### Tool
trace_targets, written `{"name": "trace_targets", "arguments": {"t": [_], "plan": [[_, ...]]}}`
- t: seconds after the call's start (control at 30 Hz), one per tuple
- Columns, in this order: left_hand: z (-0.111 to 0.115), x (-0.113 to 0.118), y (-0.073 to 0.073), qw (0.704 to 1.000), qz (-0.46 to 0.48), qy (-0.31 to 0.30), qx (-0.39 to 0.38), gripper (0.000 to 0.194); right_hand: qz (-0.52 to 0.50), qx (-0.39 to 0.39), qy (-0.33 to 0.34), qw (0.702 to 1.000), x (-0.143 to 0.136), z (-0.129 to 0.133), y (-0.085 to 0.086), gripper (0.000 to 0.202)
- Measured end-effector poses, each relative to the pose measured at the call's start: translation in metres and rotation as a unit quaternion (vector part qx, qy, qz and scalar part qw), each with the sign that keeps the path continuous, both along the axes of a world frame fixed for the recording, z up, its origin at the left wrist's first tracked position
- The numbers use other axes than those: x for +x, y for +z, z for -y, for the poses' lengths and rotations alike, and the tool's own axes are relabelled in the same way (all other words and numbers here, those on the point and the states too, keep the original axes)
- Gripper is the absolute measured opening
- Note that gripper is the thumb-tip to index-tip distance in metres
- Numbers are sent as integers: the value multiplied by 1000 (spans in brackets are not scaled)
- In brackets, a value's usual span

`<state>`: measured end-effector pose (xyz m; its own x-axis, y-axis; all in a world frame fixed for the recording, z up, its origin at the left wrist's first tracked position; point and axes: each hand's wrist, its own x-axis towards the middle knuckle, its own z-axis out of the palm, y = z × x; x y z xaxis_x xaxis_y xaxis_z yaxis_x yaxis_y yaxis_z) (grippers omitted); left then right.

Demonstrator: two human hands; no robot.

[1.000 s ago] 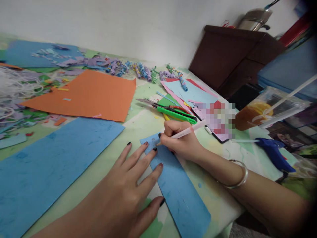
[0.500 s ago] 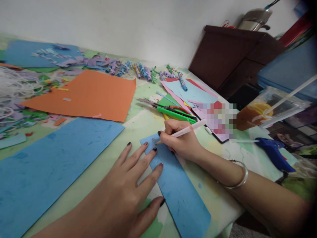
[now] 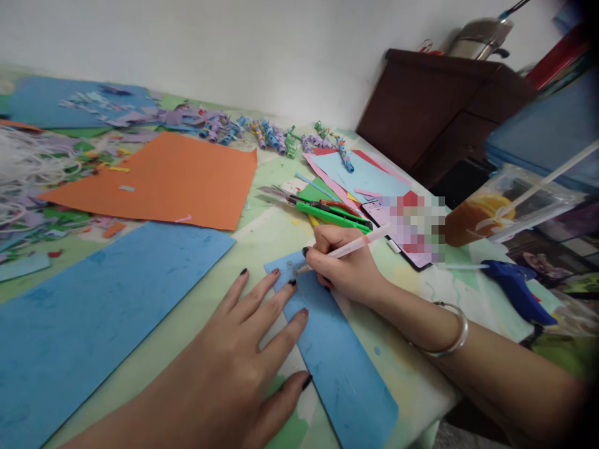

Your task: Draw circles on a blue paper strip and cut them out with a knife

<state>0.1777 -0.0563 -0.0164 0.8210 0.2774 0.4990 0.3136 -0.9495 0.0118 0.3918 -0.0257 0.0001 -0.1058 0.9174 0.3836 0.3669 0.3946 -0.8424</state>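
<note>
Right hand [image 3: 350,265] grips pen [image 3: 346,248]; left hand [image 3: 234,343], open, should press blue paper strip [image 3: 337,349] flat, fingers clear of nib

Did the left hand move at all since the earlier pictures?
No. The left hand rests in the same spot, its thumb still by the edge of the narrow blue paper, and just as far from the orange paper.

Left hand [image 3: 243,349] splayed, right hand [image 3: 349,265] pinched
</note>
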Motion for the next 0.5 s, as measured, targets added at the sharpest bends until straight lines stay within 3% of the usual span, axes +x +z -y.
{"name": "trace_targets", "arguments": {"t": [0.5], "plan": [[-1, -3, -5, 1000, 11, 4, -27, 39, 33, 9, 14, 999, 0, -2, -1, 33]]}}
